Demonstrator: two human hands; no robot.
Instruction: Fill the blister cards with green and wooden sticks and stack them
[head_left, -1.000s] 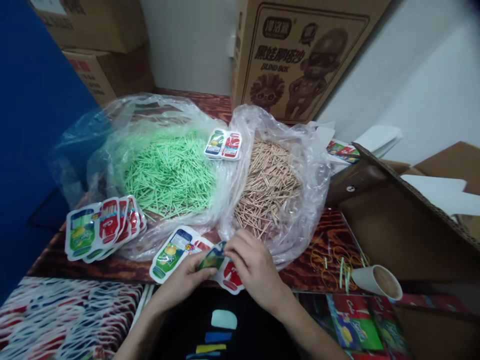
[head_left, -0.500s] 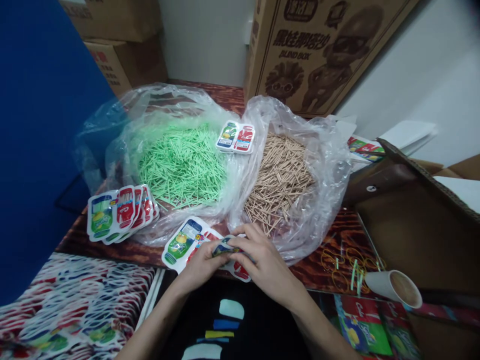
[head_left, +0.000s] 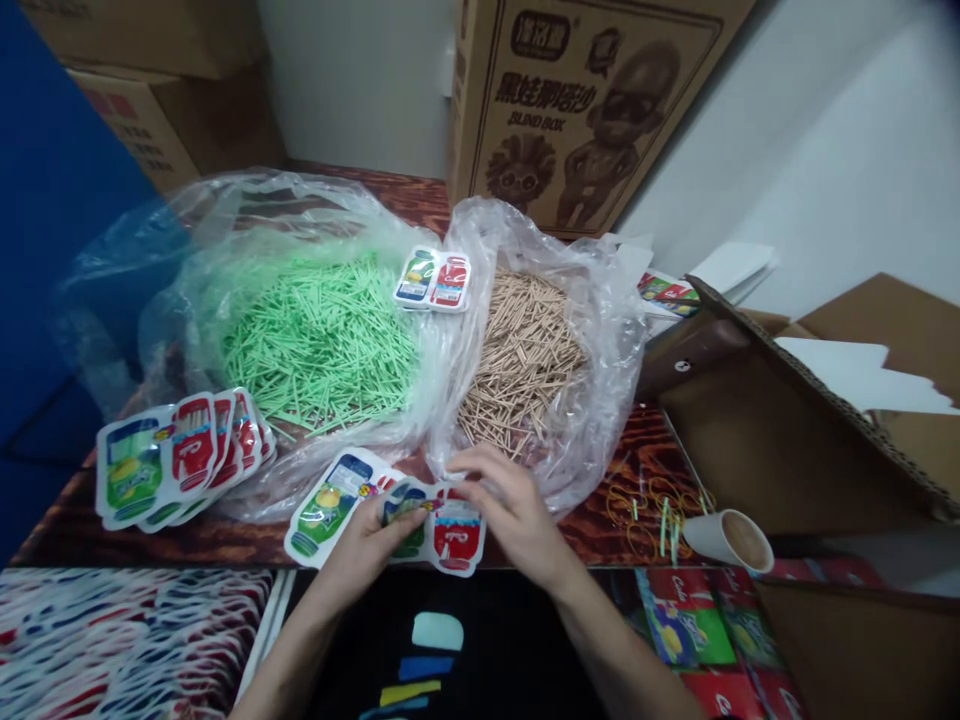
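My left hand [head_left: 373, 548] and my right hand [head_left: 510, 520] together hold a flat printed pack [head_left: 435, 525], green on one half and red on the other, at the near table edge. The left fingers pinch its green side and the right fingers curl over its red side. Beneath it lies another such pack [head_left: 326, 505]. Just beyond my hands, a clear bag holds tan wooden sticks [head_left: 521, 360]. To its left a second clear bag holds green sticks [head_left: 322, 340]. A small pack [head_left: 433, 280] rests on the bags between the two heaps.
A fanned stack of packs [head_left: 176, 460] lies at the left. Rubber bands [head_left: 649, 505] and a tipped paper cup [head_left: 731, 540] sit at the right, beside an open cardboard box [head_left: 787, 420]. A large printed carton [head_left: 585, 100] stands behind.
The pack in my hands was folded up between my fingers; it now lies spread flat, both halves showing. The view swung right, then back left.
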